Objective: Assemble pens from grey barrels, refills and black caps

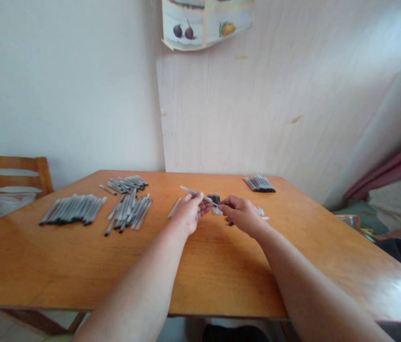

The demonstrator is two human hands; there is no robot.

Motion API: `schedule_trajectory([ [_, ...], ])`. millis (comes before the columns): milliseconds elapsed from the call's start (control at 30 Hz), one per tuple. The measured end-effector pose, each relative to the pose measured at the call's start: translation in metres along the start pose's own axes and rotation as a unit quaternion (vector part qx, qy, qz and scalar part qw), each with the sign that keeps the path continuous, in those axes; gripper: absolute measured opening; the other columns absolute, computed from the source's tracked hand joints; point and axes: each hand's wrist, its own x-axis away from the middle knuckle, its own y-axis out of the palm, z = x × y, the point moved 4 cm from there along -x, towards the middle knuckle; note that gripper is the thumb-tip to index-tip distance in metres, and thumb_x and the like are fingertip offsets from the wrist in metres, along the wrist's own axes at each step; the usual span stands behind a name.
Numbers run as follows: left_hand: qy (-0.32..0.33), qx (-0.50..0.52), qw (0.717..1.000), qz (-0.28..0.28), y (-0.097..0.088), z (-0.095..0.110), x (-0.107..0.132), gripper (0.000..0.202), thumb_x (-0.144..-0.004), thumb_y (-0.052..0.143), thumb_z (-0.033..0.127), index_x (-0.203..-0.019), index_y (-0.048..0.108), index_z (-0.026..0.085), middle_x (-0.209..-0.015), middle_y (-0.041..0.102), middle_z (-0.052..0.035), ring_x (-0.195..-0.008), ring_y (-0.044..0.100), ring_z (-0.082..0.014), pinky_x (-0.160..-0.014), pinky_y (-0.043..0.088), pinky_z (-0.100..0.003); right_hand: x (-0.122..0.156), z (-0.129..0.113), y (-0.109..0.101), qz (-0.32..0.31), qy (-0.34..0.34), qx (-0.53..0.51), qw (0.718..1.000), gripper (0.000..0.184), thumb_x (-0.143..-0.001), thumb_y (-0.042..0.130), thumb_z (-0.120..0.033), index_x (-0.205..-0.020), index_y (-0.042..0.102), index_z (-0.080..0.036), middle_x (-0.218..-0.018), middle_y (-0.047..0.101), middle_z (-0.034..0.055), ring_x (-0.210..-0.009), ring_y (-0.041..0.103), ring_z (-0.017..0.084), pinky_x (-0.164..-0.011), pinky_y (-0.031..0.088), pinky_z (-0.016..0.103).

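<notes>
My left hand (190, 213) is closed around the middle of a clear-barrelled pen (188, 190), which slants down from upper left to lower right. At the pen's lower right end, the thumb and fingers of my right hand (241, 213) are pinched together. Whether a separate small part sits in that pinch is hidden. Behind the hands lies a small group of black-and-white pieces (215, 198). A whitish stick (174, 208) rests left of my left hand. Small black pieces (230, 222) lie under my right hand, and small white pieces (260, 211) lie just beyond it.
On the wooden table (218, 270), a row of black-ended pens (74, 209) lies at the left. Looser pen piles (129, 211) sit beside it, and another stack (260, 183) is at the back right. A chair (11, 173) stands left; a wall closes off the back.
</notes>
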Motion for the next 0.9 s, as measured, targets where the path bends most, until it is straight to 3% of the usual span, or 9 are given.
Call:
schedule_trajectory([
  [233,0.090,0.017,0.990,0.111,-0.028,0.029,-0.011,0.011,-0.082,0.059,0.025,-0.085,0.051,0.017,-0.072,0.065,-0.0046,-0.064,0.065,-0.0137,-0.060,0.049,-0.024,-0.002,0.001,-0.014,0.048,-0.040,0.065,0.996,0.018,-0.077,0.053,-0.032,-0.076,0.063,-0.018,-0.061,0.058,-0.0009,-0.056,0.052,0.010,-0.050,0.036,0.019],
  [467,0.156,-0.007,0.960,0.231,-0.059,0.054,-0.013,0.010,-0.080,0.056,0.020,-0.087,0.050,0.019,-0.068,0.060,0.0006,-0.058,0.062,-0.0106,-0.059,0.049,-0.024,-0.010,0.016,-0.020,0.065,-0.027,0.072,0.995,0.021,-0.077,0.050,-0.035,-0.078,0.062,-0.018,-0.061,0.057,-0.0015,-0.056,0.051,0.011,-0.051,0.033,0.021],
  [667,0.184,-0.148,0.940,0.246,-0.060,0.055,-0.013,0.021,-0.077,0.057,0.020,-0.097,0.051,0.018,-0.065,0.055,0.0024,-0.050,0.055,-0.0086,-0.049,0.043,-0.019,-0.008,0.013,-0.021,0.121,0.060,0.229,0.964,0.024,-0.077,0.048,-0.038,-0.076,0.065,-0.021,-0.069,0.064,0.0018,-0.066,0.056,0.015,-0.056,0.032,0.024],
  [900,0.194,-0.284,0.901,0.266,-0.058,0.051,-0.017,0.035,-0.076,0.060,0.024,-0.108,0.050,0.015,-0.074,0.062,-0.0021,-0.053,0.057,-0.0108,-0.053,0.047,-0.024,-0.006,0.009,-0.008,0.088,0.115,0.364,0.920,0.029,-0.083,0.041,-0.039,-0.086,0.065,-0.024,-0.084,0.069,0.0063,-0.080,0.062,0.022,-0.066,0.037,0.028],
])
